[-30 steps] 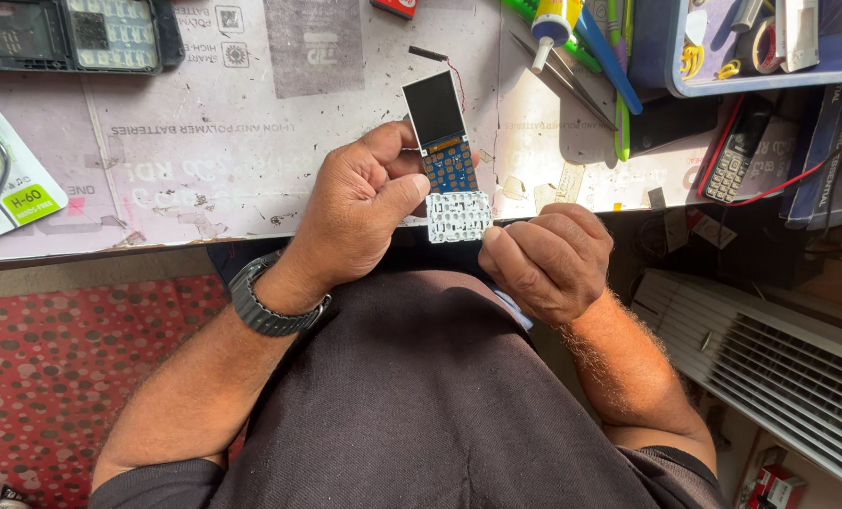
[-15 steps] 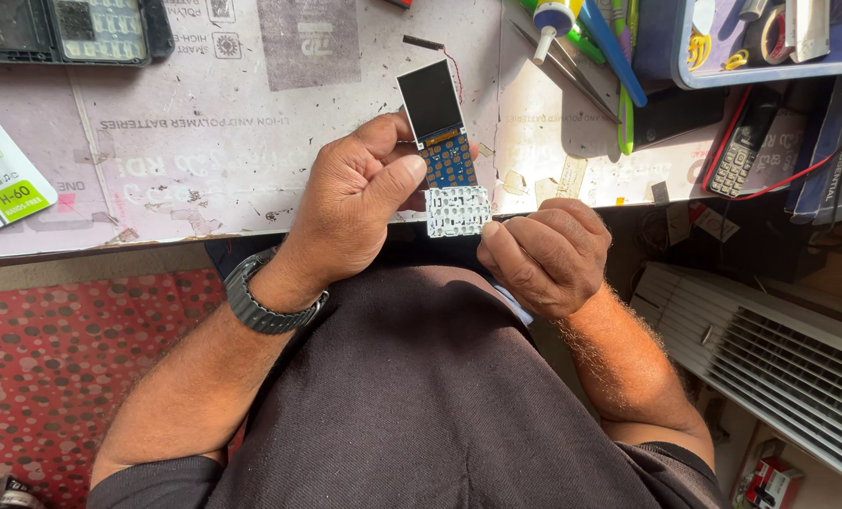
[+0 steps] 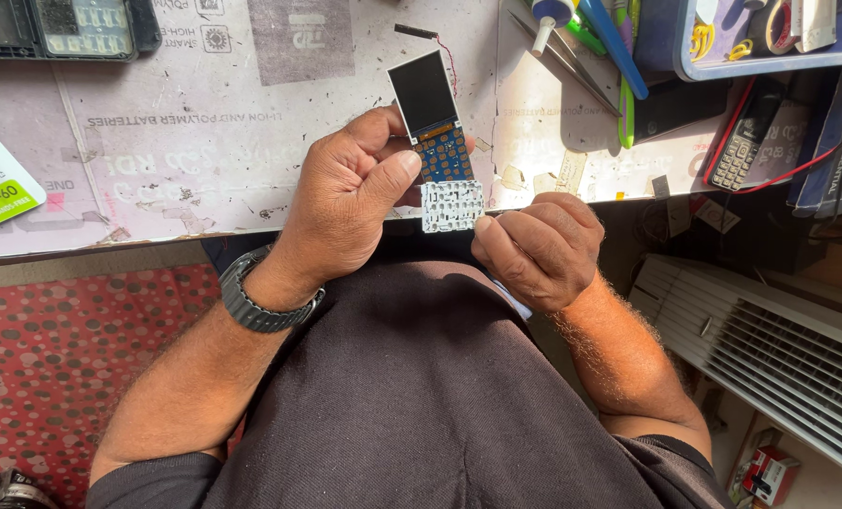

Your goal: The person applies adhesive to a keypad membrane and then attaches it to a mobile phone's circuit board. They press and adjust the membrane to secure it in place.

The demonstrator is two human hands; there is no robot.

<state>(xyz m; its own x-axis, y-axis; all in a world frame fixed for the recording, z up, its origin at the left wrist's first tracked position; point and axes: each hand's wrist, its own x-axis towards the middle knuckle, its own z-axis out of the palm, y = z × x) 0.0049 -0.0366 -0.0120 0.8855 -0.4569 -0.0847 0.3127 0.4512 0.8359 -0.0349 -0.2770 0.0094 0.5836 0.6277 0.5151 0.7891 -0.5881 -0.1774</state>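
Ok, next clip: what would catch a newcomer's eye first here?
The bare phone board with its dark little screen, held up at centre over the table edge by the left hand. The right hand pinches the white keypad sheet at its lower end. Tools and a blue tray crowd the top right.

Blue circuit board with dark screen [image 3: 437, 127]: its left edge is hidden under the left hand's [image 3: 350, 203] thumb and fingers.
White perforated keypad sheet [image 3: 452, 205]: whether the right hand's [image 3: 537, 247] fingertips pinch it or only touch its edge can't be told.
Right hand's palm: curled shut, anything inside is hidden.
Black keypad device [image 3: 58, 26]: cut off by the top edge.
Blue plastic tray [image 3: 722, 58]: cut off at the top, contents too jumbled to tell.
White card with green label [image 3: 1, 184]: cut by the left edge.
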